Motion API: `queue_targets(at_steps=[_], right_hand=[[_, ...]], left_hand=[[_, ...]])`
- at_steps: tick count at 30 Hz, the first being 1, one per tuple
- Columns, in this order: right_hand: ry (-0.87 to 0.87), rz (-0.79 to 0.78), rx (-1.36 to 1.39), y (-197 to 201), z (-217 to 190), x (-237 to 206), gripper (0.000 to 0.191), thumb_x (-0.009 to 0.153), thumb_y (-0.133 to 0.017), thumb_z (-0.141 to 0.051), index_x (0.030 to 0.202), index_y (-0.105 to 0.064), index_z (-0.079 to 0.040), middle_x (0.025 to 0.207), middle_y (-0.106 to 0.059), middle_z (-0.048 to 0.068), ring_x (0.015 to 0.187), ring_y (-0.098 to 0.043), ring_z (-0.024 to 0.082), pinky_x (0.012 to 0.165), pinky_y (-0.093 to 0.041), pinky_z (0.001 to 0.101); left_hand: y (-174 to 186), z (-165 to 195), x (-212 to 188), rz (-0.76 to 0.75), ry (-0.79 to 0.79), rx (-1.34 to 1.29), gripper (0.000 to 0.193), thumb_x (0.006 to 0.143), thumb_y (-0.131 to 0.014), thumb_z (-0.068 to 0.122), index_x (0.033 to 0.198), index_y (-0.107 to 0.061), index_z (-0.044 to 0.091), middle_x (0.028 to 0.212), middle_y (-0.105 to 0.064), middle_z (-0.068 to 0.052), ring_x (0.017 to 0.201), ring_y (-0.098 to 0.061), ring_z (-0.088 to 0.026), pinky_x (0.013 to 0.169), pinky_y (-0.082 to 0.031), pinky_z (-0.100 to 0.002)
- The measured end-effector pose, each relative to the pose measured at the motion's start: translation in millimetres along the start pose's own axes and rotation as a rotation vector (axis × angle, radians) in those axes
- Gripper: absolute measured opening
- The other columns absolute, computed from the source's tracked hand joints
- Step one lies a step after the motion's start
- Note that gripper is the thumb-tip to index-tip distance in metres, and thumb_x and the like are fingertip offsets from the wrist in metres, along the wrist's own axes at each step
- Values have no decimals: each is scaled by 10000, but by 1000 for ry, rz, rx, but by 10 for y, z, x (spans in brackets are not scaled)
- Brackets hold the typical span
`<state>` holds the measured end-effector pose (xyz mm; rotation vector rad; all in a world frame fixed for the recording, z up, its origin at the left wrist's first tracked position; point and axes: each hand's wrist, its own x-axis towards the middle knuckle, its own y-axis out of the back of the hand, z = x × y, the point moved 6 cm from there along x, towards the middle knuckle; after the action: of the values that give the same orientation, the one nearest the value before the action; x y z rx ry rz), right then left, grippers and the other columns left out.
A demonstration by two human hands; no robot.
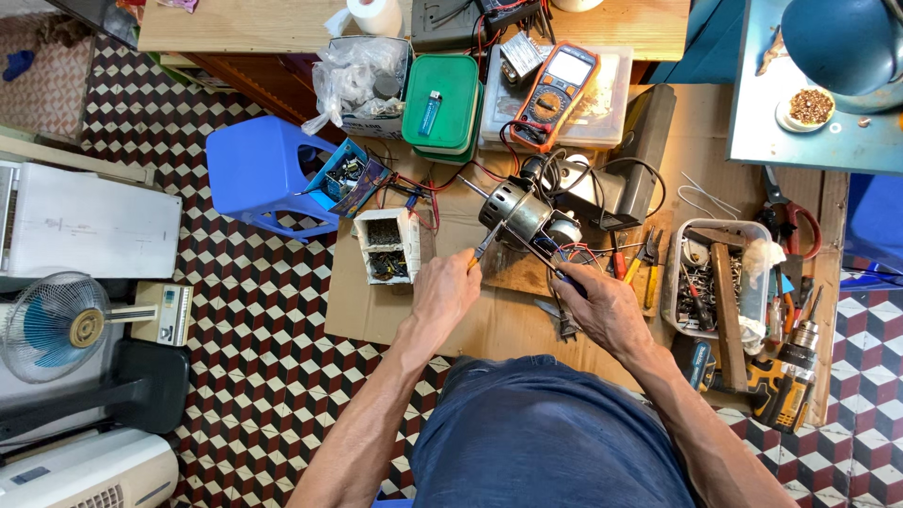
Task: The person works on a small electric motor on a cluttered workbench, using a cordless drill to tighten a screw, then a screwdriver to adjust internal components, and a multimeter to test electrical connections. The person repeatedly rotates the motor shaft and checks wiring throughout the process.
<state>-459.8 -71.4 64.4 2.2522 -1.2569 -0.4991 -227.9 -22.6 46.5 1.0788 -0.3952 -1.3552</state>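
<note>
Left hand (442, 287) clamped on screwdriver (486, 240), tip at motor (522, 214) just beyond. Right hand (602, 306) closed on tool by motor wires (574, 254). Likely risk: slipping tip nicking wires, from sideways pressure.

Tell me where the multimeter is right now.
The orange multimeter lies at top centre of the head view, on a clear plastic box, right of the green box.

We sit in a small repair workshop on a tiled floor (263, 310): a multimeter (557, 94), a cordless drill (785, 376), pliers (649, 259), a bin of screws and tools (701, 282), and fans (56, 325) stacked nearby.
</note>
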Motion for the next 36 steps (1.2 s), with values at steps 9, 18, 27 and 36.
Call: queue_targets(at_steps=[9,18,27,36], right_hand=[[81,29,-40,36,-62,-7,312,945,-674,-246,1178,-702,-42,1042,-743,160,856,-734,341,734,-581,416],[201,139,-278,53,-181,-11,251,957,-676,-224,1175,-735,-115,881,-719,106,690,-702,289,564,-555,402],[236,147,-259,-125,2,-13,278,949,-696,-243,1149,-723,-52,854,-700,116,622,-679,279,541,-557,389],[-723,-388,876,-393,615,216,258,928,-695,-278,1075,-749,-73,662,-646,60,412,-469,104,376,-355,270]], left_hand=[[139,116,56,11,-112,113,144,912,-606,184,880,-648,50,713,-696,-173,653,-699,-380,658,-548,-512],[262,161,214,-242,-85,-40,418,819,-598,206,1210,-643,63,902,-733,-211,820,-701,-365,772,-551,-487],[285,165,215,-417,118,-32,461,839,-556,110,1296,-608,78,704,-688,-185,551,-663,-262,534,-529,-419],[298,85,290,-437,80,-3,452,843,-598,101,1292,-610,52,633,-653,-181,523,-628,-244,492,-487,-396]])
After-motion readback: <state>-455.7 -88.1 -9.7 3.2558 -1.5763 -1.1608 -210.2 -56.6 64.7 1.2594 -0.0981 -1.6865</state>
